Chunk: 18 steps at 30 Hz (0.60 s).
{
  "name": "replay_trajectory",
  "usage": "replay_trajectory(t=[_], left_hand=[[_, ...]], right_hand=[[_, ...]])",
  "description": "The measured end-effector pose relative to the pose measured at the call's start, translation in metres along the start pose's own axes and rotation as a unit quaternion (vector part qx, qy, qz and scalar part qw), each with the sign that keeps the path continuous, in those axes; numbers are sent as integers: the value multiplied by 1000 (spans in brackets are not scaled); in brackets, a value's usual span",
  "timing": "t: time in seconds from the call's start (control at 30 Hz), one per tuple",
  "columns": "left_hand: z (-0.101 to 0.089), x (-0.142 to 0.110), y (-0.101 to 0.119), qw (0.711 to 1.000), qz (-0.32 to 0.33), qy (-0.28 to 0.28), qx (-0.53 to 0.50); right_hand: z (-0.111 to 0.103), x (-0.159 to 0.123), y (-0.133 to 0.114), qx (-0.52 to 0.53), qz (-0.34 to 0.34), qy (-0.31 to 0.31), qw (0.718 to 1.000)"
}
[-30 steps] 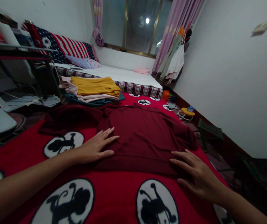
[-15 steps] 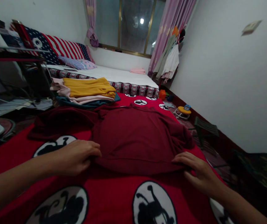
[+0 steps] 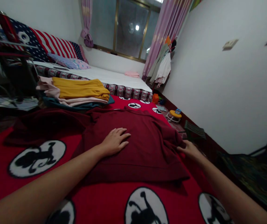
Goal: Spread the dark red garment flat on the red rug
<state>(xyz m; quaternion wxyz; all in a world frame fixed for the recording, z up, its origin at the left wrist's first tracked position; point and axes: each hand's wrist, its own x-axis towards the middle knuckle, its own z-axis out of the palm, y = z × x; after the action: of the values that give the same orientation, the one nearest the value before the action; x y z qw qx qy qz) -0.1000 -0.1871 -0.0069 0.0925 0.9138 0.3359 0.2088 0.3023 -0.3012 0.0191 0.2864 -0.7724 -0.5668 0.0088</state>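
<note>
A dark maroon sweatshirt [image 3: 138, 155] lies spread on a red blanket [image 3: 100, 199] with black-and-white round prints, its hem towards me. My left hand [image 3: 115, 141] rests on the middle of it, palm down, fingers spread. At the right edge my right hand [image 3: 189, 150] pinches the sweatshirt's right sleeve between thumb and fingers. The left sleeve [image 3: 47, 123] stretches out loosely to the left. Behind that sleeve stands a pile of folded clothes, a mustard-yellow garment [image 3: 79, 88] on top with pink and teal ones beneath.
A bed with a white sheet [image 3: 96, 73] runs along the window wall. On the left is a cluttered desk [image 3: 9, 46]. Along the right wall stand a small yellow-topped stool [image 3: 175, 114], a green folding stool [image 3: 195, 130] and a camouflage chair [image 3: 252, 169].
My left hand has let go of the hem's left corner and moved onto the middle of the sweatshirt. My right hand has gone from the hem up to the right sleeve. The view has turned slightly right.
</note>
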Motion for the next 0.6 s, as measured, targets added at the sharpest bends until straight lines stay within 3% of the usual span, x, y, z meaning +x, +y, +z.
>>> replay_trajectory(t=[0.07,0.13,0.2,0.33,0.43,0.47,0.53,0.57,0.6], left_hand=[[7,-2,-2,1000,2,2,12],[7,-5,-4,1000,8,2,8],[5,-6,-5,1000,9,4,1],[4,-4,-4,1000,2,2,4],[4,-3,-4,1000,-2,7,-17],[3,-3,-5,999,-5,19,-37],[1,-2,-8,993,-18,64,-93],[0,-3,-9,988,-29,95,-122],[-2,-3,-10,980,-42,126,-147]], right_hand=[[7,-1,-4,-13,11,-9,1000],[5,2,-6,-29,51,44,997],[-6,12,-4,-15,111,144,983],[-39,47,-12,74,187,349,915],[-45,62,-55,128,99,419,893],[-41,60,-77,152,24,407,901],[-29,47,-126,167,-60,337,925],[-21,37,-151,174,-108,262,943],[-15,25,-173,184,-192,111,958]])
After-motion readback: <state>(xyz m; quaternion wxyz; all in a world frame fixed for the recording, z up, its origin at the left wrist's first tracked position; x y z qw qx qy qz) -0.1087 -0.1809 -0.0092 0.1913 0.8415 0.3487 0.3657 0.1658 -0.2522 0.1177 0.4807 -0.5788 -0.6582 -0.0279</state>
